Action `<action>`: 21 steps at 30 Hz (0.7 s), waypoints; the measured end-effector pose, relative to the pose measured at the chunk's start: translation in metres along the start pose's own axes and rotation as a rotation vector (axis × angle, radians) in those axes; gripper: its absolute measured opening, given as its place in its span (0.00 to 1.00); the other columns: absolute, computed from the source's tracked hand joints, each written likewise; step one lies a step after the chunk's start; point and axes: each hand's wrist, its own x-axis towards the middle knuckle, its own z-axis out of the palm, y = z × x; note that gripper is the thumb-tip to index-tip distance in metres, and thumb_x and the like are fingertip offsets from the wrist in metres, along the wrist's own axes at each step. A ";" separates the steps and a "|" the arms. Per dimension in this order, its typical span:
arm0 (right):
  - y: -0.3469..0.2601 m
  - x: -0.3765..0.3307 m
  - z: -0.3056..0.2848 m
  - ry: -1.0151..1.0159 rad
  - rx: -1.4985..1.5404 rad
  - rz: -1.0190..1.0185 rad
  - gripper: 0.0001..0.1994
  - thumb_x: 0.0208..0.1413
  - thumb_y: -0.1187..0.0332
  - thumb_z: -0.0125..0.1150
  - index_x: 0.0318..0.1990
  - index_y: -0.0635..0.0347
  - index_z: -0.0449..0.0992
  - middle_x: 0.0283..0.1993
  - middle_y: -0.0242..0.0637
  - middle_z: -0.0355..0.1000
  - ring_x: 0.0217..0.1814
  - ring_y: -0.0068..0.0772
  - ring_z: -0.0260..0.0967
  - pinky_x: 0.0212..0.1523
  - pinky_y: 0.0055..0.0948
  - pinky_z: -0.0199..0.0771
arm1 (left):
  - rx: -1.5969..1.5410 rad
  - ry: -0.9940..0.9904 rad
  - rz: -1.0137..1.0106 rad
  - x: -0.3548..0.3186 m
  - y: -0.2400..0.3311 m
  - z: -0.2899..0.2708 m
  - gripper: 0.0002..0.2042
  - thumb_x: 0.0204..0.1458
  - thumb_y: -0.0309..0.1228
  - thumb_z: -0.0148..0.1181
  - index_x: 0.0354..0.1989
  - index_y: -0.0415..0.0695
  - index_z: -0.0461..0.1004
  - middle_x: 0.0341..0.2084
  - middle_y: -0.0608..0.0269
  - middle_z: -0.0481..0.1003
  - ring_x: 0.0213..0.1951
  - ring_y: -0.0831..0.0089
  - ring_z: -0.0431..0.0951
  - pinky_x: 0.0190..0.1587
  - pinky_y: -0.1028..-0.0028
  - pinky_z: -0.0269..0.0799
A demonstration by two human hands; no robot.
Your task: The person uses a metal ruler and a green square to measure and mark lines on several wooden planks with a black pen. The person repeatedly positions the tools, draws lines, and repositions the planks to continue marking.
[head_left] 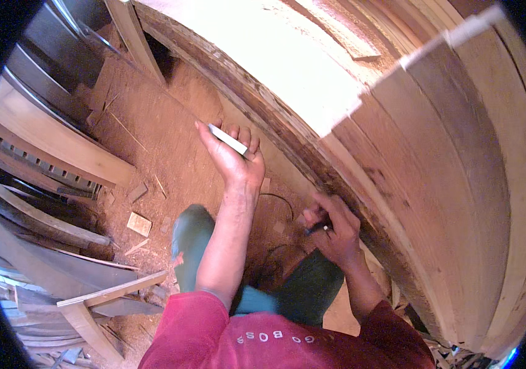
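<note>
Sawdust-covered brown floor (pixel 170 160); long rough-edged brown wooden beam (pixel 275 123) running diagonally. Left hand (pixel 236 158): left of beam, fingers curled around flat white rectangular block (pixel 229 140) lying across palm. Right hand (pixel 338 230): just beside beam, fingers curled in on small pale-tipped object (pixel 326 228), mostly hidden. Farther left of beam: small squarish pale wood offcut (pixel 139 224). Right of beam: wide brown wooden planks (pixel 441 160).
</note>
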 end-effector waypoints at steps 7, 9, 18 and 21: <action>-0.010 0.007 0.014 0.141 0.042 0.068 0.24 0.54 0.70 0.66 0.59 0.57 0.69 0.42 0.50 0.77 0.40 0.50 0.78 0.42 0.39 0.79 | -0.041 -0.319 0.116 -0.032 -0.012 -0.019 0.17 0.64 0.54 0.44 0.42 0.53 0.61 0.18 0.72 0.57 0.15 0.80 0.52 0.16 0.76 0.49; -0.011 0.005 0.012 0.139 0.072 0.093 0.24 0.55 0.69 0.66 0.59 0.57 0.70 0.43 0.49 0.77 0.41 0.47 0.78 0.43 0.39 0.79 | -0.048 -0.318 0.125 -0.047 -0.021 -0.019 0.18 0.64 0.54 0.44 0.42 0.52 0.61 0.18 0.72 0.58 0.15 0.80 0.53 0.15 0.77 0.49; -0.022 -0.008 0.001 0.192 0.266 0.177 0.14 0.58 0.68 0.62 0.51 0.60 0.77 0.41 0.42 0.77 0.42 0.31 0.74 0.45 0.31 0.74 | 0.099 -0.294 0.185 -0.098 -0.049 -0.018 0.18 0.65 0.49 0.48 0.47 0.46 0.59 0.29 0.66 0.64 0.27 0.77 0.67 0.29 0.74 0.66; -0.037 -0.017 -0.008 0.271 0.106 0.028 0.15 0.55 0.70 0.63 0.50 0.61 0.77 0.42 0.44 0.75 0.40 0.35 0.74 0.45 0.32 0.74 | 0.167 -0.352 0.155 -0.108 -0.055 -0.019 0.18 0.66 0.49 0.46 0.47 0.45 0.59 0.31 0.64 0.65 0.30 0.75 0.68 0.33 0.73 0.68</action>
